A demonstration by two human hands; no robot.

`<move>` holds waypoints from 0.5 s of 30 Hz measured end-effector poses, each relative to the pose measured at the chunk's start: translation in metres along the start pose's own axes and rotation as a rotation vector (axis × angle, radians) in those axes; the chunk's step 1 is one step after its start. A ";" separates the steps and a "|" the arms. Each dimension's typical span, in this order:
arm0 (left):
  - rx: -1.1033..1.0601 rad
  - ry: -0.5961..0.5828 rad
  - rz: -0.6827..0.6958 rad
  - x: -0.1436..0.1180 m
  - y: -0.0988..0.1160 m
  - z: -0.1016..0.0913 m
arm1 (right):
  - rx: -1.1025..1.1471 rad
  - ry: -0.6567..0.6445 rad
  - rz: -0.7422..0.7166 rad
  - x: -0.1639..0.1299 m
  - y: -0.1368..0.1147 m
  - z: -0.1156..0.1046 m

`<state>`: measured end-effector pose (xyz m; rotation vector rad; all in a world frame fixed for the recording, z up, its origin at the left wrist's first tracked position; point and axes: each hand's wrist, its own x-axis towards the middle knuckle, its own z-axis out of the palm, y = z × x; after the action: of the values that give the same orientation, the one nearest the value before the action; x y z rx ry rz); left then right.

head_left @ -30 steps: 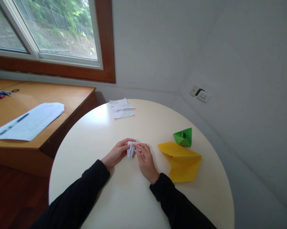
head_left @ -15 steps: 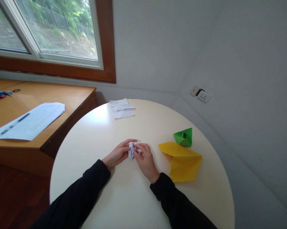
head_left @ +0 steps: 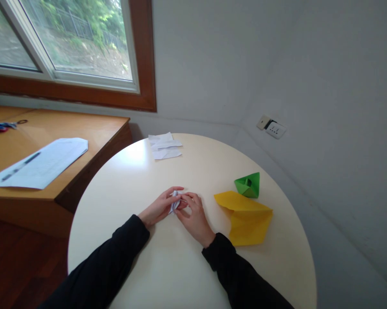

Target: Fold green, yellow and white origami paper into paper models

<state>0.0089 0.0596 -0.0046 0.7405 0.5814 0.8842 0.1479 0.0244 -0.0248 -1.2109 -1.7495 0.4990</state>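
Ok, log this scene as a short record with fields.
Left hand: pinches the folded white paper from its left side
Right hand: pinches the same paper from the right
Surface: round cream table
Nearby: folded yellow paper, green paper boat behind it
Far edge: white paper scraps
Side desk: printed sheet with a pen

The small white folded paper (head_left: pixel 175 201), upright between the fingertips earlier, now tilts leftward and lies lower, more covered by the right hand (head_left: pixel 193 216) closing over it.
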 end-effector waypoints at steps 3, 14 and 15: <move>0.016 0.011 0.012 0.000 0.000 0.000 | -0.019 0.002 -0.004 0.000 -0.001 0.000; -0.047 0.033 -0.018 0.000 -0.001 -0.001 | 0.042 0.031 0.038 0.002 -0.003 -0.002; -0.045 0.030 -0.017 0.000 0.000 -0.001 | 0.052 0.040 0.043 0.002 -0.003 -0.003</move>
<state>0.0084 0.0594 -0.0054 0.6818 0.5921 0.8909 0.1484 0.0244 -0.0205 -1.2159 -1.6703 0.5391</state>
